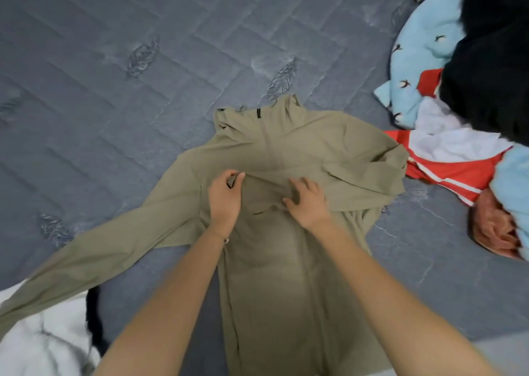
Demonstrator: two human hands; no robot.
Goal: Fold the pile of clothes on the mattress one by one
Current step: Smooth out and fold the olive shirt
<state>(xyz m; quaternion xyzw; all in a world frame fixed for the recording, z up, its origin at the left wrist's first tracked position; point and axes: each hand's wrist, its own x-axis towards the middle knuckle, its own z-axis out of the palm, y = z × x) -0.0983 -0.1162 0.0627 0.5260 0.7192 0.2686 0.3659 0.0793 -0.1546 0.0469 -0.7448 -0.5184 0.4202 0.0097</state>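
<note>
Beneath left hand, khaki jacket

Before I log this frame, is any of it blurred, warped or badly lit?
Head view: centre fairly sharp, left hand and right hand on the khaki jacket readable; head view's right edge smears the black garment and light blue garment; forearms stretch toward the bottom edge; light soft, no glare.

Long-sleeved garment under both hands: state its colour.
The long-sleeved garment is plain khaki-beige; head view shows it best.

We get soft, even light. Khaki jacket fairly sharp, faint shade on its lower half; clothes pile right of it smeared.
</note>
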